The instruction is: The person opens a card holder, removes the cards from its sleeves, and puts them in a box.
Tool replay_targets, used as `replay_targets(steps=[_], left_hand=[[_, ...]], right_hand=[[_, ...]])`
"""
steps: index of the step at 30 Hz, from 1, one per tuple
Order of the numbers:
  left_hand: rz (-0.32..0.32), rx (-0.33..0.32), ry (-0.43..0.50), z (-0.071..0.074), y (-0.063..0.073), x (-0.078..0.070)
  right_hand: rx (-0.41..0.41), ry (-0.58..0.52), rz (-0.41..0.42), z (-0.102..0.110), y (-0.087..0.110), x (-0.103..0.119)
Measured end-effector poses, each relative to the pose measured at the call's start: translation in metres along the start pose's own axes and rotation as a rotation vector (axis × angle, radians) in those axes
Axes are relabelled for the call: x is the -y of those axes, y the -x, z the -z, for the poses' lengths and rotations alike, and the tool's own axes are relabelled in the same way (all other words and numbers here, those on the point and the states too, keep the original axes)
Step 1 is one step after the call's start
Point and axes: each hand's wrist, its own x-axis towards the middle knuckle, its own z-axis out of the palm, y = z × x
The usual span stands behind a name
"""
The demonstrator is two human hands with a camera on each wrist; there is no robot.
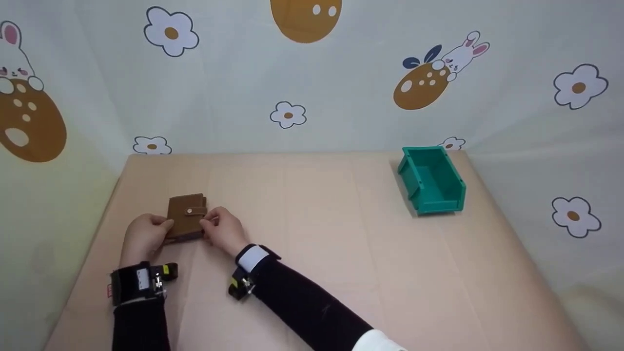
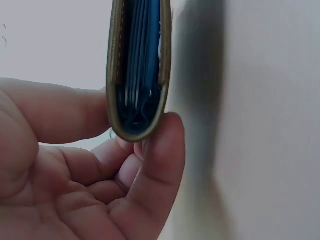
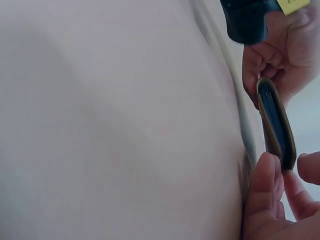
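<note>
A brown wallet with a snap strap on its right side is held slightly above the table at the left. My left hand pinches its left edge, thumb on top and a finger beneath. In the left wrist view the wallet is seen end-on, with dark blue sleeves between its covers. My right hand holds the right edge near the strap. From the right wrist, curled fingers touch the wallet's near end, while the thumb appears slightly apart from it.
An open-topped green bin stands at the table's back right. A pale cloth covers the table. Printed curtains enclose the back and both sides. Each wrist wears a strapped camera.
</note>
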Motion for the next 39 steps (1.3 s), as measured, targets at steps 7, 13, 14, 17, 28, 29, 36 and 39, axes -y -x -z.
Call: replay_targets(steps=[7,13,14,17,28,29,36,39], left_hand=[[-0.126,-0.014,0.001,-0.025,0.004,-0.031],[-0.196,-0.050,0.075,-0.059,0.006,-0.063],[-0.202,-0.049,0.091,-0.065,0.006,-0.067],[-0.216,-0.046,0.124,-0.084,0.004,-0.077],[-0.288,-0.048,0.227,-0.145,0.002,-0.109],[-0.291,-0.048,0.232,-0.149,0.003,-0.112],[-0.329,-0.049,0.233,-0.173,0.004,-0.131],[-0.332,-0.039,0.219,-0.180,0.004,-0.136]], right_hand=[[0.089,-0.063,0.014,0.052,-0.006,-0.015],[0.110,-0.086,0.079,0.100,-0.002,-0.032],[0.104,-0.081,0.088,0.107,-0.001,-0.034],[0.088,-0.056,0.110,0.129,0.002,-0.040],[0.065,0.119,0.123,0.201,0.014,-0.048],[0.058,0.135,0.126,0.206,0.015,-0.048],[-0.024,0.273,0.118,0.234,0.017,-0.049],[-0.037,0.320,0.097,0.243,0.017,-0.049]])
